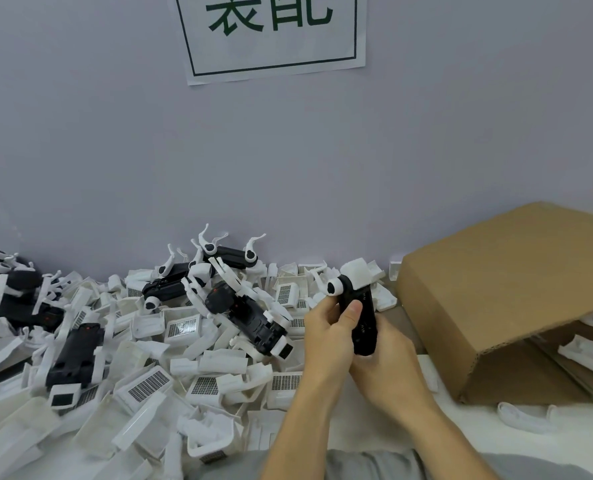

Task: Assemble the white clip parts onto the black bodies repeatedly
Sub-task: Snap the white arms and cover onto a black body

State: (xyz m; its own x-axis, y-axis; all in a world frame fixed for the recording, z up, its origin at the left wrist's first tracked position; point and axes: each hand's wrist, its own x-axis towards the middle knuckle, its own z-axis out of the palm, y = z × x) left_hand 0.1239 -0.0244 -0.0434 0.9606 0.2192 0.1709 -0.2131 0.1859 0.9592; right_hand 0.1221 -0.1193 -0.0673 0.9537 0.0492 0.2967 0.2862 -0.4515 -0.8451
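Observation:
Both hands hold one upright black body (365, 320) just right of centre. My left hand (329, 334) grips its left side, thumb pressed on the front. My right hand (388, 362) wraps it from behind and below. A white clip part (361, 273) sits on the body's top end, with a round white-and-black joint (334, 287) at its upper left. Several loose white clip parts (184, 362) are heaped across the table to the left.
Several black bodies with white parts fitted (243, 317) lie on the heap and against the wall (226, 258). An open cardboard box (516, 292) lies on its side at right, white parts inside. A white curved piece (523, 415) lies before it.

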